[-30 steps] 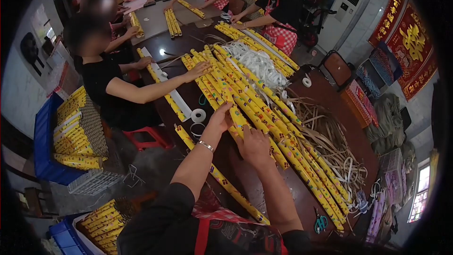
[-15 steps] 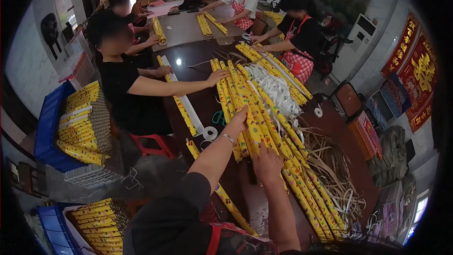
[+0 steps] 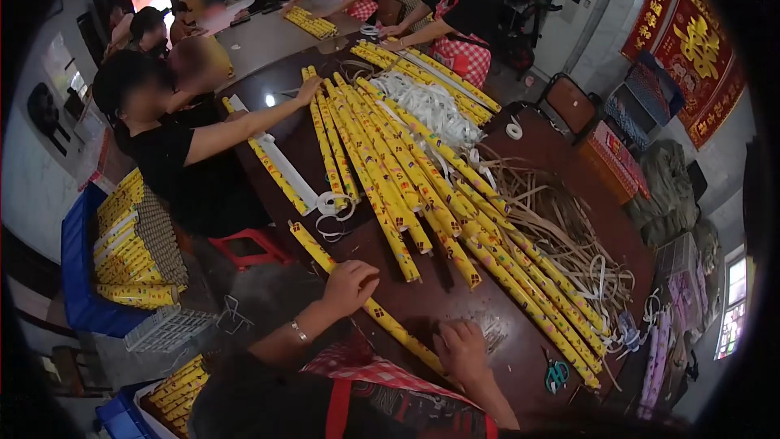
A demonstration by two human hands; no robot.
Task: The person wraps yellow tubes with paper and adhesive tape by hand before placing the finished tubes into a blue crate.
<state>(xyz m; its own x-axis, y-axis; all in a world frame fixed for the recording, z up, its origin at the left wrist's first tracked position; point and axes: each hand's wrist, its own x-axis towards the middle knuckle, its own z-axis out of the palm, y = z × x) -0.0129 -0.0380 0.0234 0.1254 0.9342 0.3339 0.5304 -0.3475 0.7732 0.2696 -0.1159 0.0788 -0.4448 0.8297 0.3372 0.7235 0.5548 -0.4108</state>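
My left hand (image 3: 351, 286) is over a long yellow patterned roll (image 3: 395, 328) that lies along the near table edge. Its fingers are loosely bent, and the hand overlaps the roll in this view. Close to the lower end of the same roll is my right hand (image 3: 465, 349), open, fingers bent and a little apart. Ahead of both hands, a spread of similar yellow rolls (image 3: 382, 171) slants across the dark table (image 3: 382, 260). Another person's hand (image 3: 309, 88) touches the far end of the leftmost rolls.
Brown and white strips (image 3: 561, 228) lie tangled beside the rolls. Teal scissors (image 3: 556, 375) are at the near right. A white tape ring (image 3: 331, 203) sits at left. Blue crates (image 3: 77, 276) hold more rolls on the left. Several people work around the tables.
Both my hands have let go of the bundled rolls and come back to the near table edge. The rolls now lie fanned out. My view has shifted to the right.
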